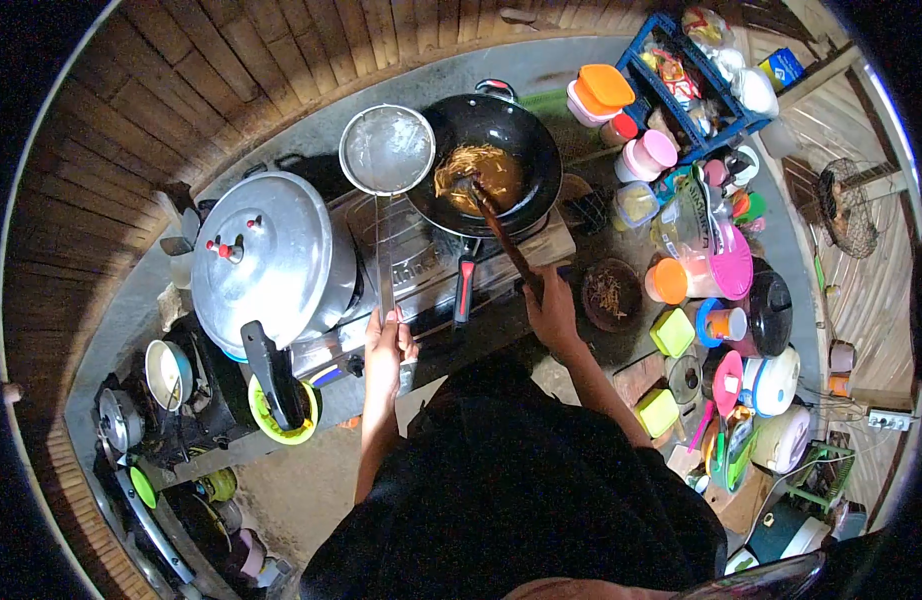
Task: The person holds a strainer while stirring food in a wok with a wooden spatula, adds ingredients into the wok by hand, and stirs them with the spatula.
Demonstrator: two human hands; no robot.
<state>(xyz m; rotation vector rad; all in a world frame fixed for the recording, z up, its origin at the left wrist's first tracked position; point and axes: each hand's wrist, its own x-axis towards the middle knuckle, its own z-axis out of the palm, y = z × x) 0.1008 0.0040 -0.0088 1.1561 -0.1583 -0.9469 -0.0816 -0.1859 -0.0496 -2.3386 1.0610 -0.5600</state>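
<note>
My left hand (386, 347) is closed around the long handle of a round mesh strainer (387, 150), whose bowl hangs beside the wok's left rim. In my right hand (552, 312) is a wooden-handled spatula (507, 242) that slants down into the black wok (537, 160). Its tip is among thin golden-brown strips (479, 163) lying in brownish oil. The wok rests on the gas stove (421, 262), with its black and red handle (465, 285) pointing toward me. Right of my right hand, a dark bowl (613, 295) holds more of the brown strips.
A large pressure cooker (266, 262) stands left on the stove, its black handle jutting toward me over a green-rimmed container (284, 425). Plastic tubs and jars, including an orange-lidded jar (667, 281), crowd the right counter. A blue rack (686, 90) sits at the back right.
</note>
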